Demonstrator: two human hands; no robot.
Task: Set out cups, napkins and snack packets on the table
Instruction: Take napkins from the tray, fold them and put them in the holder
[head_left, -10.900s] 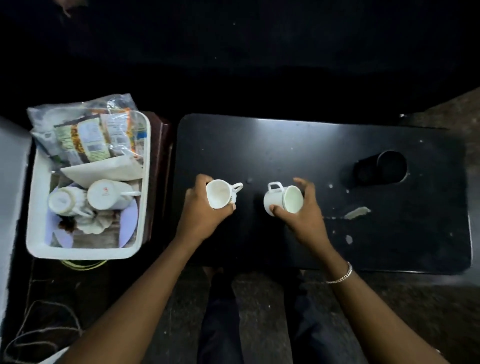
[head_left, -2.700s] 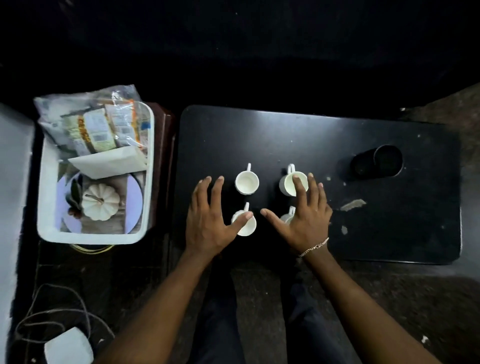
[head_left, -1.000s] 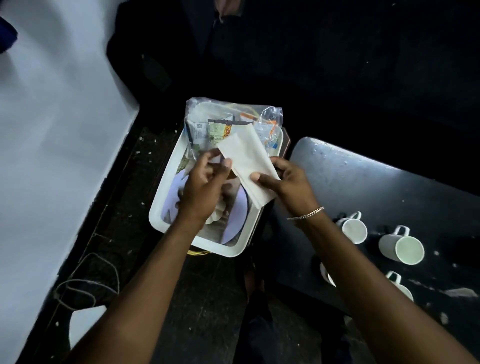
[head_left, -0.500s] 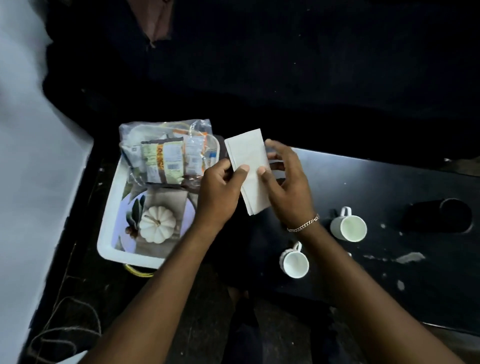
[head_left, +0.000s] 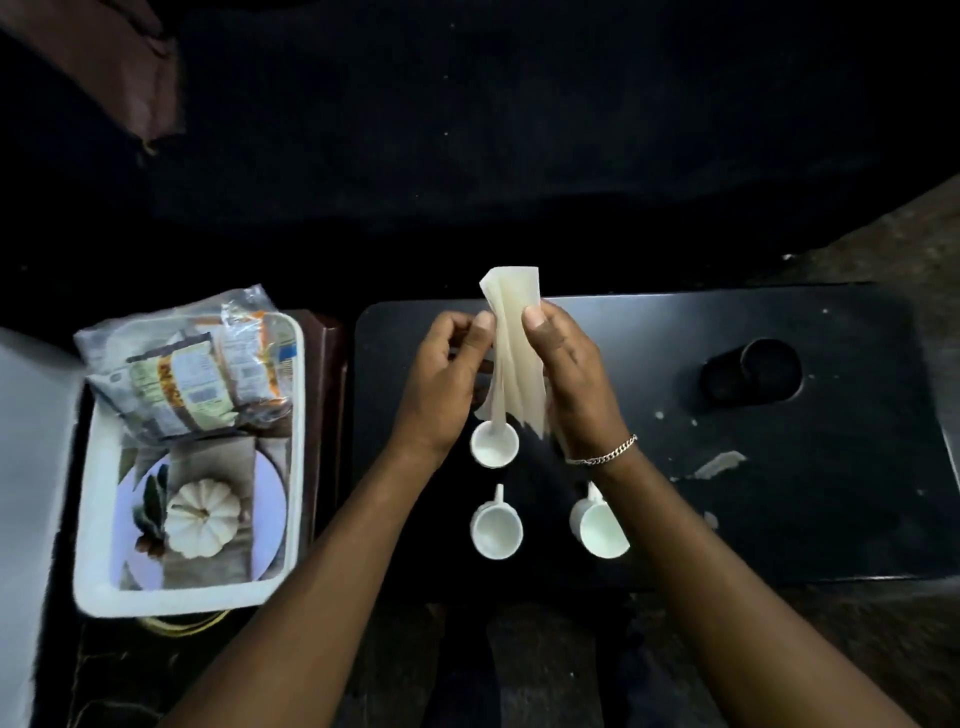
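Both my hands hold a stack of white napkins (head_left: 511, 358) upright over the black table (head_left: 779, 509). My right hand (head_left: 569, 374) grips the stack, thumb on its face. My left hand (head_left: 447, 384) pinches its left edge. Below the hands stand white cups: one (head_left: 494, 444) just under the napkins, one (head_left: 496, 527) nearer me, one (head_left: 597, 527) tilted at the right, partly behind my right forearm. Snack packets (head_left: 192, 374) in clear plastic lie at the far end of the white tray (head_left: 293, 467) left of the table.
The tray also holds a small white pumpkin (head_left: 202, 517) on a round lilac plate. A black cup (head_left: 748, 374) lies on its side at the table's right. A torn scrap (head_left: 719, 462) and specks dot the table. Another person's hand (head_left: 130, 78) shows at the top left.
The napkins came out of the tray and now hang above the cups over the table. The view swung right, back over the table.
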